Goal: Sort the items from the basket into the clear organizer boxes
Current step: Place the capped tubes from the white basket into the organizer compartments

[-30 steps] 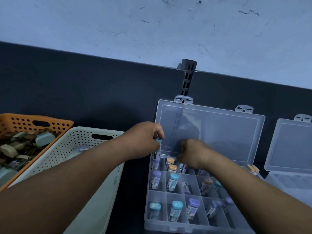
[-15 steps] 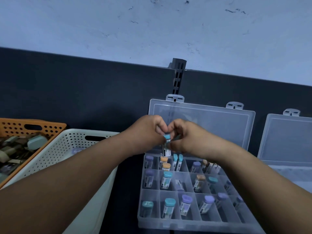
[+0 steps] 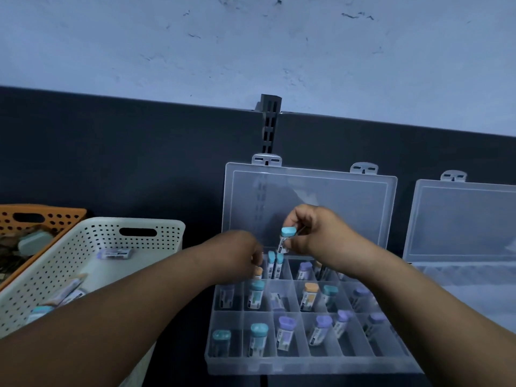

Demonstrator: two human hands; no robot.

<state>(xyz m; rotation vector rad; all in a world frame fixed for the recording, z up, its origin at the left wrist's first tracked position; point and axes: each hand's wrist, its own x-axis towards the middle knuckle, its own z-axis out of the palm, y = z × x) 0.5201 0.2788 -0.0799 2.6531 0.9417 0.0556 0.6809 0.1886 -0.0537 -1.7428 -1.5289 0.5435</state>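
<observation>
Labels: every small plastic vial is carrying a white label with dark print, but the print is showing too small and blurred to read, and no brand is coming through. The right hand (image 3: 315, 233) is hovering over the back row of the clear compartmented organizer box (image 3: 307, 364), thumb and curled fingers pinching a teal-capped labelled vial (image 3: 284, 241), cap up and slightly tilted, clear of the compartments. Directly beneath it, two teal-capped vials (image 3: 275, 265) are standing upright together in one back-row compartment. The left hand (image 3: 237, 258) is sitting lower and just to the left of the held vial, apart from it, knuckles up and fingers curling down into the back-left compartments beside an orange-capped vial (image 3: 258, 271); I cannot tell whether it is gripping anything. The two hands are lying close but not touching. The organizer's transparent hinged lid (image 3: 307, 196) is standing open behind both hands. Other compartments are holding teal-, purple- and orange-capped vials, mostly upright. The white perforated plastic basket (image 3: 83, 236) is lying to the left, under the left forearm, with a few labelled vials (image 3: 116, 253) lying flat inside. A second open clear box (image 3: 460, 219) is sitting at far right.
</observation>
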